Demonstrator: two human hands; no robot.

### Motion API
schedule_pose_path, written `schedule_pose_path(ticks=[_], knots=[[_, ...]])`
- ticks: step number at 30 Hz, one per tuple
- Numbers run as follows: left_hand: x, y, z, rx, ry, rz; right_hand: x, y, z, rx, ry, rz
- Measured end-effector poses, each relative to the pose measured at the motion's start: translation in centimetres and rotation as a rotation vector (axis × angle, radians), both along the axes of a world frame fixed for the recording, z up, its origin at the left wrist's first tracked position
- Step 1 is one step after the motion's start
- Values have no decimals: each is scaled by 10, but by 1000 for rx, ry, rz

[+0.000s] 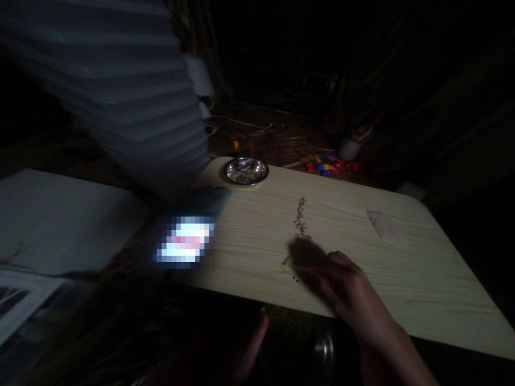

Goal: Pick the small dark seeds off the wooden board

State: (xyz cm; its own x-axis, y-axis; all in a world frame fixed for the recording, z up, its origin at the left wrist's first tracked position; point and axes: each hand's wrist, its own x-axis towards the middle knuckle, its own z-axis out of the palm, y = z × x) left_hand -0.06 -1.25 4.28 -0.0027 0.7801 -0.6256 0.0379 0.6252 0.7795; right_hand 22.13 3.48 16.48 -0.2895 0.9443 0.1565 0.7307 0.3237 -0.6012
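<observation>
My right hand [348, 287] is over the near part of the wood-grain table [249, 252], its fingers pinched together. A thin, pale thing shows at the fingertips, too dim and blurred to name. Just beyond, a line of small dark seed-like bits [300, 217] runs across the tabletop, and a few more lie near the fingers. Below the table's near edge, my left hand [253, 346] is at the left side of a metal bowl [325, 346] holding greenish, grainy contents. Its thumb appears to lie along the rim; the other fingers are lost in darkness.
A shiny steel bowl [247, 171] with pale bits stands at the table's far left. A whitish patch [387, 226] lies at the right. At the left edge glows a blurred-out screen [185, 241]. Corrugated sheeting [132, 96] rises behind it. Colourful small objects [332, 167] lie beyond the table.
</observation>
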Motion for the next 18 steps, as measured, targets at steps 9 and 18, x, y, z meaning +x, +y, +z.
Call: schedule_pose_path(ticks=[9, 18], knots=[[-3, 4, 3, 105, 128, 54, 1, 18, -11, -28, 33, -80], [-3, -5, -2, -114, 15, -48, 2, 37, -20, -2, 59, -231]])
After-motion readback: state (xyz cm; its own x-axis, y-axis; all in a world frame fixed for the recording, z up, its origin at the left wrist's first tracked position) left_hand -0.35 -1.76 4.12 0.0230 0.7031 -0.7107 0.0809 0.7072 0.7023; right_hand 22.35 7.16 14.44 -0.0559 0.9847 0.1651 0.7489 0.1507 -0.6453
